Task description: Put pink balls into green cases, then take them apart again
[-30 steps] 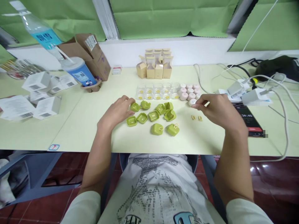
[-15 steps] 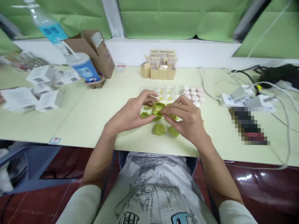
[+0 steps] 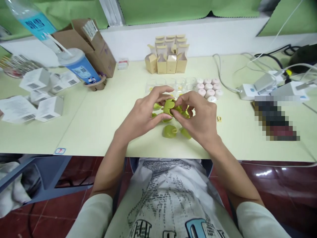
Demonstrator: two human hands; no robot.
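Above the table, a small hollow green plastic shell point(image 3: 169, 107) is tilted with its opening partly towards me. My left hand point(image 3: 146, 110) is closed on its left side, thumb below and fingers above. My right hand point(image 3: 198, 115) pinches at its right edge; whether those fingertips also hold a smaller part is hidden. Beneath and around my hands lie several more green shells, partly covered. One rounded green shell point(image 3: 169, 131) sits nearest me, with another green shell point(image 3: 185, 133) to its right, partly behind my right hand.
Beyond my hands are clear plastic trays point(image 3: 182, 84) with small yellow pieces and several pale pink round pieces point(image 3: 208, 87). Open cardboard boxes point(image 3: 167, 61) stand at the back. A power strip point(image 3: 247, 92) with cables is right, a blue cup point(image 3: 83, 67) and white boxes point(image 3: 49, 107) left.
The green shell has been turned, so its opening faces more to the side. Both hands stay on it, the right fingers closer round its edge. The camera view has shifted slightly.
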